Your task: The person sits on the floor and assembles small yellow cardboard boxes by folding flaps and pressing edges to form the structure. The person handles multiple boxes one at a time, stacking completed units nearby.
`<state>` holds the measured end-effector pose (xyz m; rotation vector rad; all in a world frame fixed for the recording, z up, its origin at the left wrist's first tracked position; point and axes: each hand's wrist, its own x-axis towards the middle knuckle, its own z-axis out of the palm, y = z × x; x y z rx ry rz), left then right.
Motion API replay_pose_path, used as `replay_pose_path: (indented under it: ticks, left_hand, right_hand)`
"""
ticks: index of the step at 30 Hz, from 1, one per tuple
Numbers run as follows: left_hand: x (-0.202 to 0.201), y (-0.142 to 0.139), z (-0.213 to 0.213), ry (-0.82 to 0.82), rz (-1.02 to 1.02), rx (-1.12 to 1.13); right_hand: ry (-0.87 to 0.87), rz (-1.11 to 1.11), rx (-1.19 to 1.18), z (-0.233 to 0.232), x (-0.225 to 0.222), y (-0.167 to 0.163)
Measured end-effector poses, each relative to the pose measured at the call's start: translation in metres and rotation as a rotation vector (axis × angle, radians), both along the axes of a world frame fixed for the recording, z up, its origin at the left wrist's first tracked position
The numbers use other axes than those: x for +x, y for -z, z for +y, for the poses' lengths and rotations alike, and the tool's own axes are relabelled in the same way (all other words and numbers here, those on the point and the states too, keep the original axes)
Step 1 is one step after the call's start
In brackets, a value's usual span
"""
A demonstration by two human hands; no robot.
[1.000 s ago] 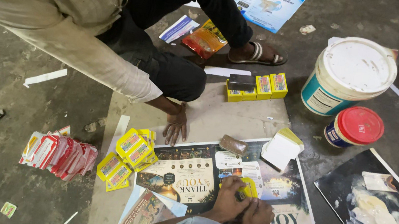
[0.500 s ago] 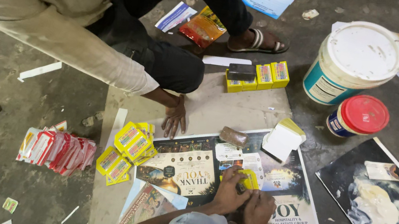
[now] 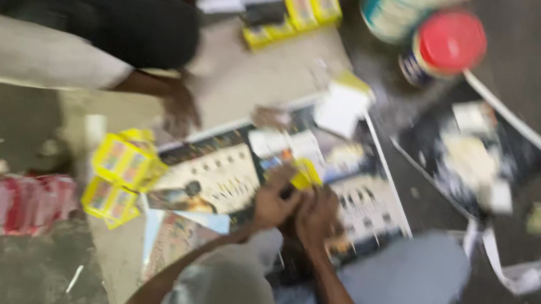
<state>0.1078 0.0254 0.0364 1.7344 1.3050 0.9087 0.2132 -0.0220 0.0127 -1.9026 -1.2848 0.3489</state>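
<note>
Both hands meet low in the blurred view: the left hand (image 3: 275, 205) and right hand (image 3: 316, 215) are drawn together, fingers pinching a small yellow packet (image 3: 306, 175) held just above a printed poster (image 3: 225, 177) on the floor (blur hides the exact grip). Left of it lie yellow boxes (image 3: 124, 162) and a red-and-white bundle (image 3: 6, 204). Another person's hand (image 3: 182, 111) rests on cardboard (image 3: 267, 75); a red-lidded can (image 3: 446, 46) stands beyond.
</note>
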Motion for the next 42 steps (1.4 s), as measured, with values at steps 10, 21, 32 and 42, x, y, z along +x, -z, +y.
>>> replay_pose_path:
  ticks: [10,21,32,42]
  left_hand:
    - [0.011,0.012,0.002,0.053,0.044,0.096]
    - [0.010,0.018,0.003,0.101,0.027,0.134]
    - [0.009,0.021,0.002,0.135,0.132,0.108]
    - [0.016,0.025,0.003,0.076,0.073,0.069]
  right_hand:
    - [0.042,0.017,-0.065,-0.010,0.005,-0.018]
    - [0.053,-0.007,-0.038,-0.013,0.001,-0.015]
    - [0.039,0.113,-0.239,-0.002,0.015,-0.014]
    - [0.063,0.110,-0.196,0.003,0.020,-0.011]
